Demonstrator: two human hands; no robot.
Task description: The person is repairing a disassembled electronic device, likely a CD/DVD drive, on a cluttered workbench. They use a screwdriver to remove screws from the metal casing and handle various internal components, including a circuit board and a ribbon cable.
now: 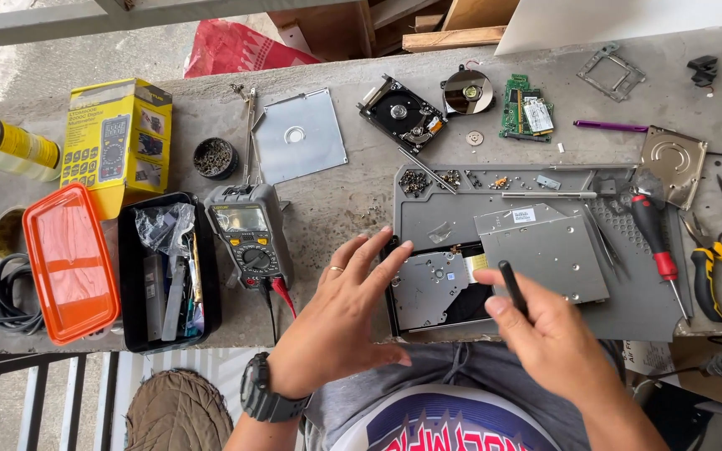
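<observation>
A person works at a concrete table (336, 200), over a grey mat (628, 309). The left hand (340, 321), fingers spread, steadies a partly opened optical drive (440, 288) at its left edge. The right hand (549, 347) pinches a thin black tool (511, 286) above the drive's metal cover (545, 250), which lies loose and shifted aside. Removed screws (415, 181) sit on the mat; the drive's inner plate remains in place. A multimeter (248, 234) lies nearby.
</observation>
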